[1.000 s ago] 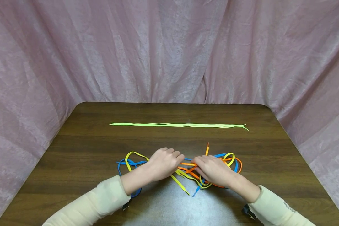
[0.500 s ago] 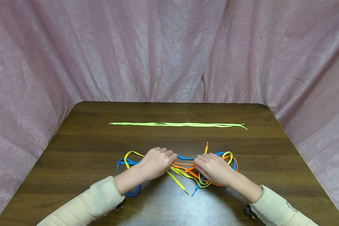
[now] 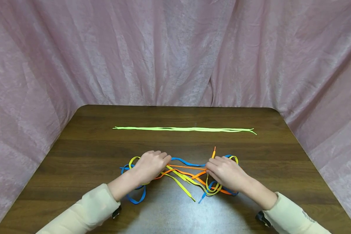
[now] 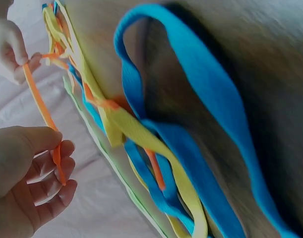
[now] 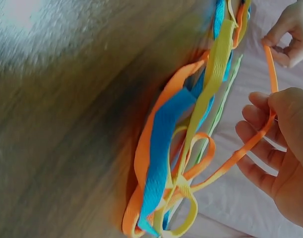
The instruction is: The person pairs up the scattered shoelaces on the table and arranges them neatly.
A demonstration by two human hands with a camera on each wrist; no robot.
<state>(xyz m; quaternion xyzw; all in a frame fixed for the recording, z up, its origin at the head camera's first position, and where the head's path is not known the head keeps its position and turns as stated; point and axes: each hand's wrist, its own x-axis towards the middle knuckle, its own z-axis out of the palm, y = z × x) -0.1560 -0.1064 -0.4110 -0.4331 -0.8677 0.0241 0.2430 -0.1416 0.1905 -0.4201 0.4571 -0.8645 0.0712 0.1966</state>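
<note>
An orange shoelace (image 3: 190, 167) runs straight between both hands, above the tangle. My left hand (image 3: 152, 165) pinches it near its tip, between thumb and fingers; the tipped end lies across the fingers in the left wrist view. Thumb and fingers of my right hand (image 3: 226, 172) pinch the same lace further along, and the rest drops into the pile in the right wrist view. Below the hands lie a tangled yellow shoelace (image 4: 178, 173) and blue shoelace (image 4: 206, 74), with more orange looped among them. In the head view the hands cover parts of the tangle.
A bundle of neon green shoelaces (image 3: 181, 129) lies stretched straight across the table beyond the tangle. The brown wooden table (image 3: 61, 159) has rounded far corners, with a pink curtain (image 3: 175, 52) hanging behind it.
My left hand has moved left, away from the right hand, and the orange shoelace now spans a wider gap. My right hand has shifted slightly right.
</note>
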